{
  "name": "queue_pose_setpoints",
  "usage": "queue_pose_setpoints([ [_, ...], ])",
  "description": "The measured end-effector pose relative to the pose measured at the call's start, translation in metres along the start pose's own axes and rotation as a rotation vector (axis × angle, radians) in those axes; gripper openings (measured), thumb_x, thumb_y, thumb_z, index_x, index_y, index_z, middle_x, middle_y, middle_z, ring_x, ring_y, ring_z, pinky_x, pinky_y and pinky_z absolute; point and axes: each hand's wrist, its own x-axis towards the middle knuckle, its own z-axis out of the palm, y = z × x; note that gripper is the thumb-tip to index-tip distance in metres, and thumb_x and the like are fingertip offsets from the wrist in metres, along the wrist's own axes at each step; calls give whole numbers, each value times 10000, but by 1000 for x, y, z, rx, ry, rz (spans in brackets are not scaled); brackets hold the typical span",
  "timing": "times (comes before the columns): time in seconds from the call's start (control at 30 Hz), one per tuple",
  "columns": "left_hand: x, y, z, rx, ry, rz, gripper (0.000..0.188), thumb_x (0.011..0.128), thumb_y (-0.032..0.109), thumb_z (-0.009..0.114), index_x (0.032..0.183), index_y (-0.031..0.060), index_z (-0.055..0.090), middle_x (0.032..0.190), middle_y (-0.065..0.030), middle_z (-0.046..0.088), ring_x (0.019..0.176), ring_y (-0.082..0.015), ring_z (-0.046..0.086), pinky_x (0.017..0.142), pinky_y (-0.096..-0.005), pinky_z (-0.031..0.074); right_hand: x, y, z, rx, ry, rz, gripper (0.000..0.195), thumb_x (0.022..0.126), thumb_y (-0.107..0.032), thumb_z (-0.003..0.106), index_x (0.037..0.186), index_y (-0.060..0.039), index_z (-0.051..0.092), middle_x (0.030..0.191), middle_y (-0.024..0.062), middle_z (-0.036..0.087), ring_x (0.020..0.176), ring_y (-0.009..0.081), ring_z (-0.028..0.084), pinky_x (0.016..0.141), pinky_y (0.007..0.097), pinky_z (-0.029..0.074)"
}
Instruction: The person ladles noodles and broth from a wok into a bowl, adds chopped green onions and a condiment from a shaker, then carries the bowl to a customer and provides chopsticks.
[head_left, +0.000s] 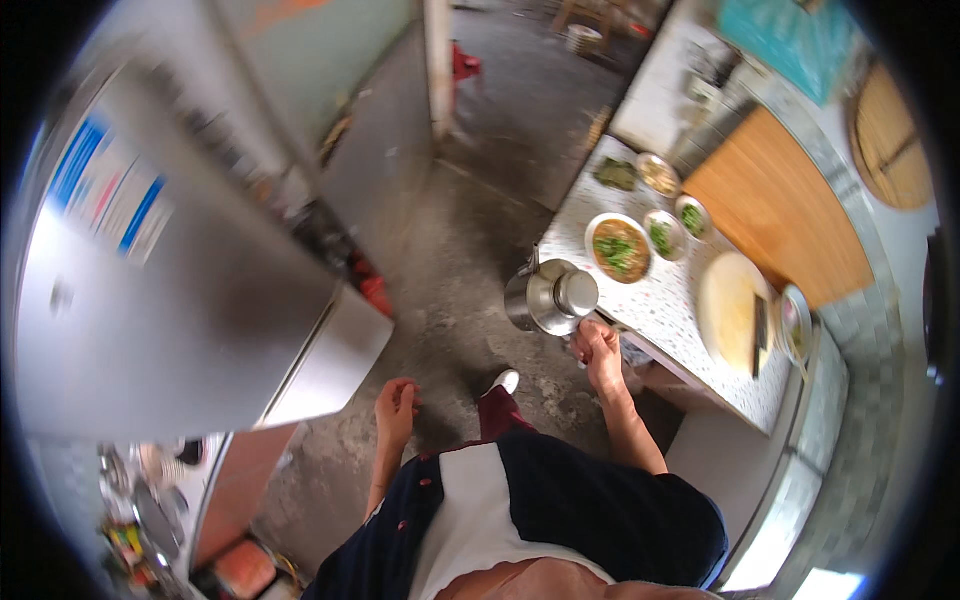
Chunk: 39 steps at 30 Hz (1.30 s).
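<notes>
A metal kettle (551, 296) with a lid and spout hangs from my right hand (600, 349), whose fingers are wrapped around its handle. The kettle is over the floor, close beside the terrazzo-topped counter (637, 307). My left hand (397, 409) hangs over the floor with loosely curled fingers and holds nothing. On the counter nearest the kettle stands a white bowl (619, 249) of brownish food topped with chopped greens.
Small bowls of chopped greens (664, 236) and a round cutting board (729, 311) with a cleaver (760, 337) stand on the counter. A refrigerator (210, 300) is on my left. Ahead, a doorway leads past a door frame (439, 67) to a red stool (465, 66).
</notes>
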Motion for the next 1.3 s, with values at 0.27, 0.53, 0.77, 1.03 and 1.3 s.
queue_pose_setpoints([
  [0.27,-167,-81,-188,-86,471,-18,184,945,171,559,1068,43,609,913,-60,670,747,-124,627,622,-268,505,-112,99,245,-266,-745,275,418,974,-207,523,579,-105,435,531,-36,386,466,70,343,444,247,238],
  [0.53,-319,-134,-311,-354,1099,-5,177,935,162,579,908,-8,623,740,-48,640,614,-96,582,555,-239,487,-257,201,485,-364,-1278,542,384,992,-289,492,653,-114,450,544,-38,387,468,78,391,426,234,262],
  [0.77,-378,-207,-361,-453,1364,-136,350,980,240,516,716,13,547,565,-4,479,496,-83,498,441,-260,473,-309,298,615,-343,-1299,529,413,985,-300,500,622,-111,453,520,-35,389,456,78,384,423,246,276],
  [1.03,-437,-205,-436,-457,1560,-43,178,952,121,475,998,7,603,716,-47,563,533,-115,539,479,-260,522,-314,319,617,-212,-1127,470,423,974,-256,518,585,-102,458,521,-43,392,446,56,332,425,241,257],
  [1.3,-366,-233,-424,-225,812,-104,266,973,227,540,782,42,549,551,1,456,424,-78,424,354,-230,321,-272,240,411,-275,-571,176,434,977,-243,517,572,-93,468,506,-36,404,455,66,341,427,249,255],
])
